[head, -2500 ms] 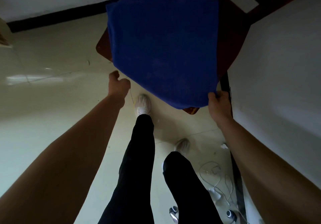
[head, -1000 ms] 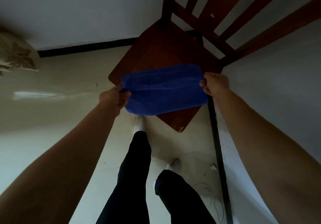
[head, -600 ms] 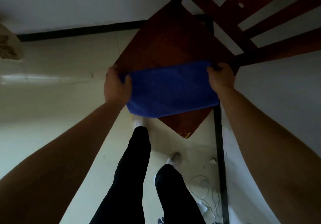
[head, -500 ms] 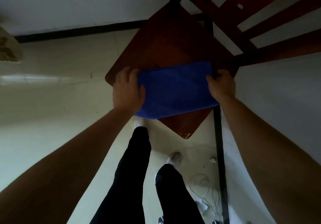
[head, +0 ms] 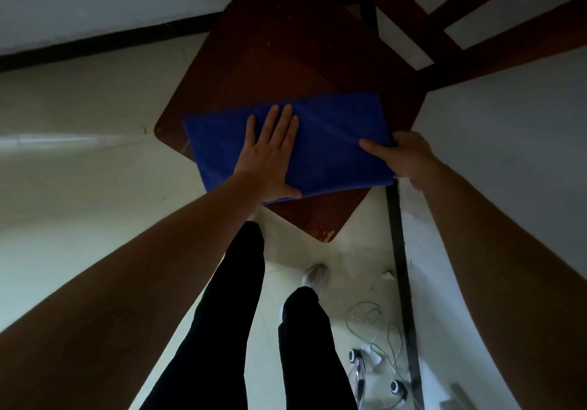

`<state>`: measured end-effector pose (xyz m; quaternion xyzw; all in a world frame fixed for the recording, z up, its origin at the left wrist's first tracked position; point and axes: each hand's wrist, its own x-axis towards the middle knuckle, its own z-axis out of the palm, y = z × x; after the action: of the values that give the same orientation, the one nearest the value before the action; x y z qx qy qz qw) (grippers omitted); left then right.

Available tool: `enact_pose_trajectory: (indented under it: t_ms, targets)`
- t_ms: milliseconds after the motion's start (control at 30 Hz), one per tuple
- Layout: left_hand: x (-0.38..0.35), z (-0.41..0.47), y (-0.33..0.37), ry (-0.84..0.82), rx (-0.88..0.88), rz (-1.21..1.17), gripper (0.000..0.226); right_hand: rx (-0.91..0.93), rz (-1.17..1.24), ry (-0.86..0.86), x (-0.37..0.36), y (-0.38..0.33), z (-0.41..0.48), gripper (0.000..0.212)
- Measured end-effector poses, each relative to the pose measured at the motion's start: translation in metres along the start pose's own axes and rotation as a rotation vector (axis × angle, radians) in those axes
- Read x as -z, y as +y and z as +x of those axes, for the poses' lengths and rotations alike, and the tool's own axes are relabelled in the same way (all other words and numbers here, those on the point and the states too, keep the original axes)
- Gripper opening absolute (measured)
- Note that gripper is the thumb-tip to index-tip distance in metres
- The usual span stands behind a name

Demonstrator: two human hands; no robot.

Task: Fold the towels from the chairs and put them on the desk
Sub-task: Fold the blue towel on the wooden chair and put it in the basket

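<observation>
A blue towel [head: 320, 142], folded to a flat rectangle with a soft, fine-napped surface, lies on the seat of a dark reddish-brown wooden chair [head: 286, 53]. The seat is a smooth square panel with rounded corners, set diagonally to the viewer; its near corner shows chipped, pale spots. The towel's left and near edges overhang the seat slightly.

The left hand [head: 270, 155] lies flat on the towel, palm down, fingers extended and held close together, thumb spread toward the near edge. It presses on the cloth and grips nothing. The right hand [head: 403, 155] is at the towel's right edge, thumb on top of the fabric and the remaining fingers curled under it, pinching that edge.

The chair's slatted backrest [head: 460, 12] rises at upper right, against a pale wall. The floor [head: 79, 187] is glossy, light-coloured tile. Thin white cables [head: 378, 330] lie looped on the floor near the person's black trouser legs [head: 222, 330] and one light shoe [head: 314, 274].
</observation>
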<state>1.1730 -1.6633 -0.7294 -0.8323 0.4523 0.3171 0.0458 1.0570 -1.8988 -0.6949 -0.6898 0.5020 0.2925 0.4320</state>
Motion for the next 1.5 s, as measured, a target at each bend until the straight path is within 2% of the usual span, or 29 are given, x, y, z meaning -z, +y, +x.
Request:
enact_pose_trajectory:
  t_ms: [100, 233, 400, 467, 533, 600, 633, 767, 833, 933, 1067, 1167, 1200, 1300, 1400, 1500]
  targets:
    - [0.007, 0.018, 0.011, -0.001, -0.052, 0.028, 0.145, 0.021, 0.001, 0.061, 0.015, 0.010, -0.005, 0.056]
    - [0.014, 0.043, 0.026, 0.000, -0.076, 0.043, 0.149, 0.067, 0.022, 0.152, 0.029, 0.018, -0.010, 0.041]
    - [0.019, 0.040, 0.023, 0.008, -0.097, 0.049, 0.145, 0.136, 0.067, 0.210, 0.025, 0.007, -0.015, 0.044]
    - [0.024, 0.025, 0.019, 0.095, -0.086, -0.019, 0.128, 0.167, 0.121, 0.239, 0.017, -0.006, -0.027, 0.037]
    - [0.028, 0.006, 0.010, 0.319, -0.013, -0.209, 0.092, 0.208, 0.174, 0.248, 0.007, -0.020, -0.038, 0.037]
    - [0.033, -0.017, -0.010, 0.540, 0.187, -0.426, 0.060, 0.272, 0.210, 0.221, -0.009, -0.038, -0.056, 0.046]
    - [0.034, -0.026, -0.021, 0.583, 0.325, -0.563, 0.052, 0.313, 0.208, 0.208, -0.017, -0.048, -0.063, 0.049]
    - [0.046, -0.053, -0.074, 0.480, 0.859, -1.416, 0.032, 0.477, 0.067, 0.196, -0.069, -0.091, -0.084, 0.048]
    - [0.047, -0.063, -0.098, 0.420, 0.941, -1.618, 0.024, 0.537, -0.041, 0.181, -0.103, -0.113, -0.084, 0.054]
    - [0.041, -0.072, -0.113, 0.395, 0.894, -1.666, 0.015, 0.572, -0.227, 0.087, -0.154, -0.131, -0.073, 0.066]
    - [0.037, -0.075, -0.118, 0.363, 0.872, -1.671, 0.025, 0.527, -0.432, -0.155, -0.189, -0.128, -0.063, 0.079]
    - [0.032, -0.075, -0.119, 0.377, 0.914, -1.658, 0.029, 0.499, -0.194, -0.224, -0.173, -0.118, -0.065, 0.066]
    - [0.031, -0.074, -0.118, 0.364, 0.930, -1.649, 0.027, 0.478, -0.102, -0.185, -0.162, -0.112, -0.065, 0.057]
    - [0.034, -0.069, -0.103, 0.298, 0.957, -1.643, 0.027, 0.396, 0.001, 0.076, -0.122, -0.089, -0.061, 0.037]
    - [0.036, -0.062, -0.084, 0.233, 0.948, -1.647, 0.027, 0.230, 0.140, 0.214, -0.089, -0.066, -0.049, 0.039]
    - [0.032, -0.054, -0.069, 0.194, 0.891, -1.624, 0.020, 0.065, 0.327, 0.231, -0.077, -0.056, -0.039, 0.046]
